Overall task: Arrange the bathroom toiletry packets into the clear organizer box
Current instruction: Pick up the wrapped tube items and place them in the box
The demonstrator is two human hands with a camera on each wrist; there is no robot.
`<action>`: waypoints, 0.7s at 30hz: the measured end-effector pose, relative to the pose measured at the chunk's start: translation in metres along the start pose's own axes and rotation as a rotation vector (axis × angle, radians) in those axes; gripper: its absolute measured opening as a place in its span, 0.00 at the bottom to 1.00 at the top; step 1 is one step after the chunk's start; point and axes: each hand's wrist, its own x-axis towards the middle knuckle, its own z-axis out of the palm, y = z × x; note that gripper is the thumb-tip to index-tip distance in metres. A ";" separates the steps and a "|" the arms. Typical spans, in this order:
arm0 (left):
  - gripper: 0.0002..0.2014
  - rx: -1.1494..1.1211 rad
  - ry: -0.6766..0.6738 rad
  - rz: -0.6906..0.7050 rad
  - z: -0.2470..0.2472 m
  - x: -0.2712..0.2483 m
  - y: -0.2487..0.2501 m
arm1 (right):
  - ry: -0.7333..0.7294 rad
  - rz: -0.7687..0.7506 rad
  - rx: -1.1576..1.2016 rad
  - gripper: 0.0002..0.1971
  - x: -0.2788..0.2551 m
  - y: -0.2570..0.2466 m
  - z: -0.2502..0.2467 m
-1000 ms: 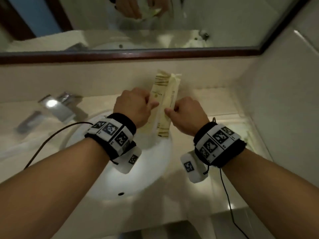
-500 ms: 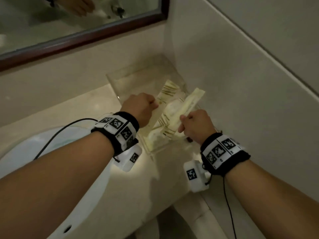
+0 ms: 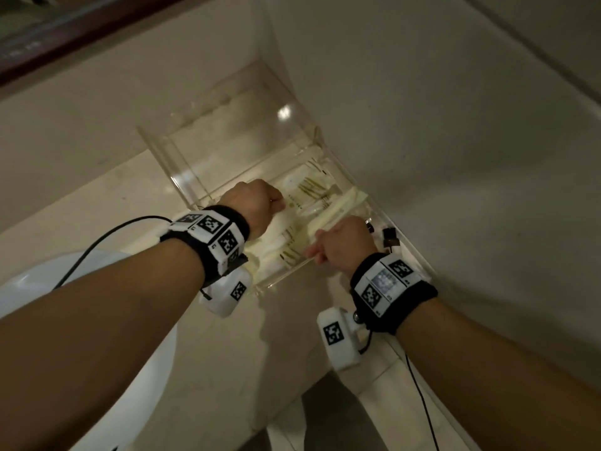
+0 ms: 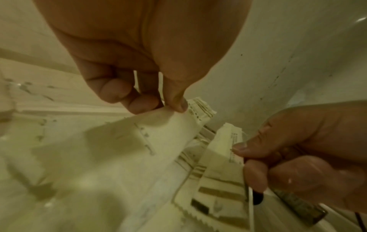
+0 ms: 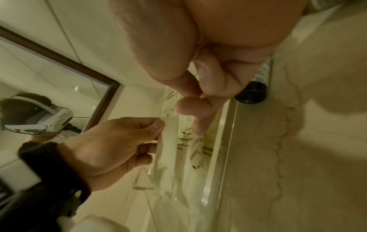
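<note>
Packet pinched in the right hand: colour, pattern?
Cream sachet with brown horizontal stripes and a zigzag-cut edge; left wrist view shows it best.

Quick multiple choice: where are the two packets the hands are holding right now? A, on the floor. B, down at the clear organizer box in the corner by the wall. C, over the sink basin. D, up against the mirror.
B: the left hand and right hand each pinch a packet low inside the clear organizer box, which sits in the counter corner.
</note>
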 end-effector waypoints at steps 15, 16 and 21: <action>0.09 0.035 -0.006 -0.016 0.009 0.016 -0.009 | -0.075 0.011 -0.123 0.13 -0.002 0.008 0.030; 0.09 0.044 -0.008 -0.011 0.010 0.016 -0.009 | -0.095 0.007 -0.152 0.14 -0.002 0.006 0.028; 0.08 0.076 -0.004 -0.008 0.017 0.020 -0.009 | -0.116 -0.041 -0.269 0.16 0.002 0.002 0.014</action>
